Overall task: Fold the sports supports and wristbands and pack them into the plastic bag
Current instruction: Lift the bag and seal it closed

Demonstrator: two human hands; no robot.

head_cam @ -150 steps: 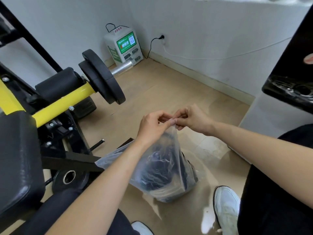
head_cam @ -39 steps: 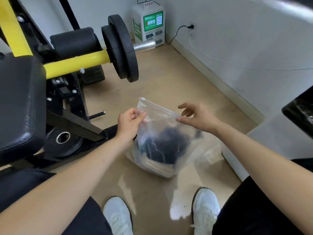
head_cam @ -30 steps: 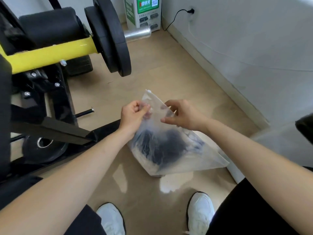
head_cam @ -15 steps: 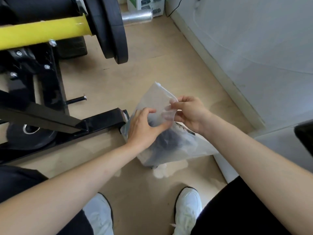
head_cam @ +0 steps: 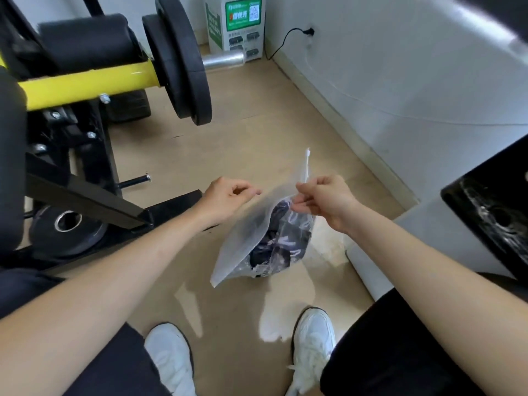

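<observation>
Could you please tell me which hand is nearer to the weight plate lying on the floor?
Left. The left hand pinches the plastic bag to the right of the weight plate; the right hand grips the bag's far side, farther away.

Yellow bar [head_cam: 85, 84] carries two black plates [head_cam: 178, 57], left side of the floor [head_cam: 257, 132]. Spare plate [head_cam: 67, 230] flat under the frame. Green-white kiosk [head_cam: 237, 24] in the far corner, cable [head_cam: 288, 38] plugged into the wall. White shoes [head_cam: 313, 341] at the near edge.

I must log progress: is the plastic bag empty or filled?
Partly filled: dark fabric items lie low in the plastic bag; its top part looks flat.
</observation>
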